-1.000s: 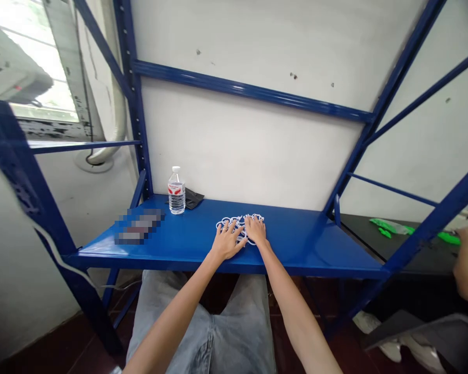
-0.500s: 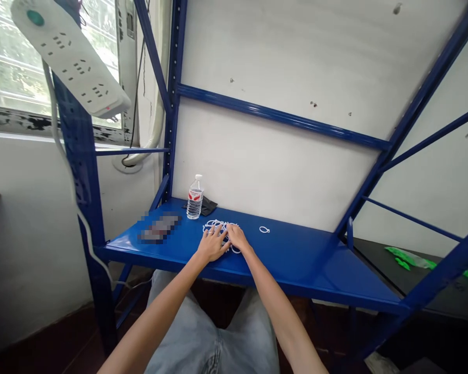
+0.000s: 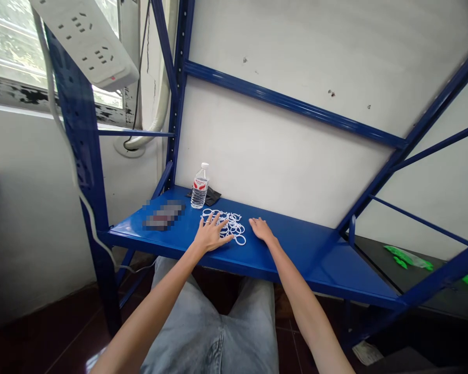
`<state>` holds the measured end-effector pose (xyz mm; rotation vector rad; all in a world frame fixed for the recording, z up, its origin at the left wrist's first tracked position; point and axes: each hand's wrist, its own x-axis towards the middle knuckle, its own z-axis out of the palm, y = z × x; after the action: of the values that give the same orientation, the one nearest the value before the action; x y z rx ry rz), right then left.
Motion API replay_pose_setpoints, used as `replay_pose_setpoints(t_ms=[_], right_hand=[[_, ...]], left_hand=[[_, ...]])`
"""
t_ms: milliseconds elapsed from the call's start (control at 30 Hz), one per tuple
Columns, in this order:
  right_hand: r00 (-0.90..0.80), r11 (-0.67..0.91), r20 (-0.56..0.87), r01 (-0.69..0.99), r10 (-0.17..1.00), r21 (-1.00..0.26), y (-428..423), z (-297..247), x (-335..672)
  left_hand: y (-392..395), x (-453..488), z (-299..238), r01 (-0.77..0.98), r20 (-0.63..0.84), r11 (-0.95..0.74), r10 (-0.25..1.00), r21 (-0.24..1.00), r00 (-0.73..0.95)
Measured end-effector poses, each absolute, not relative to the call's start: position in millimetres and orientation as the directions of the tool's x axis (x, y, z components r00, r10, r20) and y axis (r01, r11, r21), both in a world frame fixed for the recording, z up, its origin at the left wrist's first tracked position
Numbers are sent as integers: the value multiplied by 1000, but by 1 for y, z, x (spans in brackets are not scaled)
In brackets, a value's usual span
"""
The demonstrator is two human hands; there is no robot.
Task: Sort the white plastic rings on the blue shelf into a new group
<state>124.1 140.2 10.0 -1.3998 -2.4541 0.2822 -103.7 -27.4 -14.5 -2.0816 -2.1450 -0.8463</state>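
Head view: white rings (image 3: 240, 240) loosely clustered, none visibly lifted; my left hand (image 3: 208, 238), fingers apart, covers some; whether my right hand (image 3: 260, 229) grips, I can't tell.

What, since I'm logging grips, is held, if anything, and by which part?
No hold shows: the left hand is spread over white rings; the right hand, beside them, shows nothing gripped.

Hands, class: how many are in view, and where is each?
2: the left hand spread over the white rings; the right hand apart from them, to their right.
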Motion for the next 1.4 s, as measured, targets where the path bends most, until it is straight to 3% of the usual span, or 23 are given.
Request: replay_pose_setpoints(t_ms=[167,300,533,700,833,1067,1233,1400], right_hand=[[-652,633,110,660,750,-404,102,6,63],[-727,709,183,529,662,-466,80,7,53],[-688,753,325,519,649,-405,55,13,122],[-775,820,284,487,564,-301,39,16,140],[-756,818,320,487,571,-307,43,15,120],[-606,743,447,424,658,-518,58,-1,125],[-493,679,484,378,723,-630,58,-5,133],[-454,677,513,362,729,-641,56,-6,131]], left_hand=[[-31,-103,-15,943,401,-57,912,329,-85],[-33,-102,-14,949,394,-40,915,312,-91],[-29,-102,-17,944,414,-25,902,330,-120],[-29,-103,-20,938,441,-35,888,345,-129],[-30,-103,-19,946,449,-24,884,322,-130],[-35,-106,-15,962,518,13,841,273,-158],[-37,-97,-4,979,595,-59,801,196,-71],[-24,-83,-2,982,548,-99,836,160,-5]])
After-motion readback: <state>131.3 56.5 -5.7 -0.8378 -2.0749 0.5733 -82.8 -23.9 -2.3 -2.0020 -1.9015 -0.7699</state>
